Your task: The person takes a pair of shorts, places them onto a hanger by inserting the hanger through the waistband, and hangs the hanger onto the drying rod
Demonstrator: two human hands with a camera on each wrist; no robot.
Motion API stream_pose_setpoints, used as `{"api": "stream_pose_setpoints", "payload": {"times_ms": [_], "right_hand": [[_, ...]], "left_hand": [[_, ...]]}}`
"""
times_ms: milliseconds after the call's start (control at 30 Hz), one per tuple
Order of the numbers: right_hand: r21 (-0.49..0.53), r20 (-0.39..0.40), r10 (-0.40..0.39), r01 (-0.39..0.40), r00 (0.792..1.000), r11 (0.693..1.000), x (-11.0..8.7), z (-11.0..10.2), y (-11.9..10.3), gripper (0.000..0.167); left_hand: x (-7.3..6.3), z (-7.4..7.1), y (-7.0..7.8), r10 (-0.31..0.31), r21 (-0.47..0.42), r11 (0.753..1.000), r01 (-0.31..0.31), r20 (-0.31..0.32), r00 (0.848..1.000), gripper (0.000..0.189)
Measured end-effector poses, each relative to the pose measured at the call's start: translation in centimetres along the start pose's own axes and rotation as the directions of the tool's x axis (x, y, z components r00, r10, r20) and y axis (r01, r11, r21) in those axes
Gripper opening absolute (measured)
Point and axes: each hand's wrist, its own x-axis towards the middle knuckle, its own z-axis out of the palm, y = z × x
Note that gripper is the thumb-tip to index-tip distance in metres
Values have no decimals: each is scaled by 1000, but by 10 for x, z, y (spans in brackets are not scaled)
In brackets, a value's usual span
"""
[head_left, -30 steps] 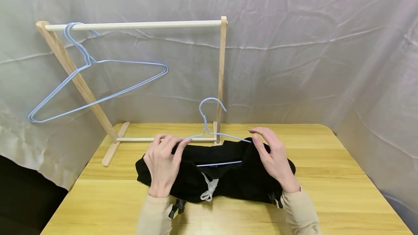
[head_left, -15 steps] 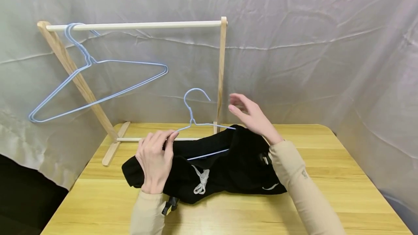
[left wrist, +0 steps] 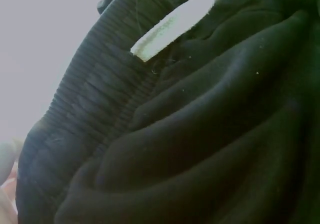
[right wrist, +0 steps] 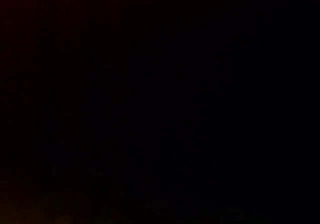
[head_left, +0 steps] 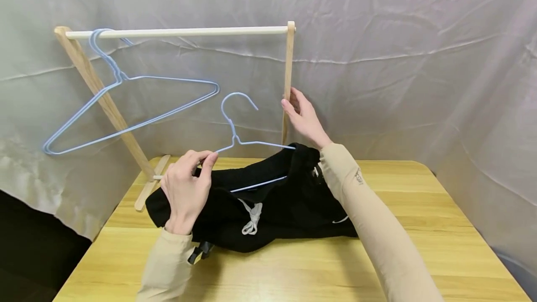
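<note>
A light blue clothes hanger [head_left: 265,143] sits inside the waistband of black drawstring pants [head_left: 289,213], its hook upright and free above the cloth. My left hand [head_left: 184,188] pinches the hanger's left shoulder together with the waistband. At the front hangs a tied white drawstring [head_left: 253,220]. Up at the wooden rack's right post [head_left: 289,59], my right hand [head_left: 308,120] holds on, thumb in front and fingers behind. In the left wrist view, the gathered waistband [left wrist: 95,94] and loose drawstring end [left wrist: 175,27] fill much of the picture. The right wrist view is almost wholly black.
The rack's white top rail [head_left: 189,32] carries several matching blue hangers [head_left: 113,66] at its left end. The rack's left foot [head_left: 147,195] rests on the wooden table [head_left: 419,227]. Grey curtain [head_left: 377,83] surrounds the back and sides.
My right hand has let go of the waistband and hanger and moved up and left to the rack post. My left hand has carried the pants and hanger left and up.
</note>
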Motion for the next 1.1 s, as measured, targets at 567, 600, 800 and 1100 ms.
{"api": "stream_pose_setpoints", "payload": {"times_ms": [567,600,800,1100], "right_hand": [[-103,-51,-29,24,998,994,18,4,5,25],[-106,-47,-26,21,999,994,18,3,6,25],[-125,-18,-26,23,1000,992,20,-1,6,25],[-135,-9,-32,30,999,990,22,2,4,24]], "left_hand": [[45,-13,-16,-266,15,962,271,260,928,19],[48,-14,-16,-272,11,960,279,272,923,20],[65,-24,-18,-306,10,948,319,319,897,25],[96,-51,-25,-350,109,937,332,300,887,34]]}}
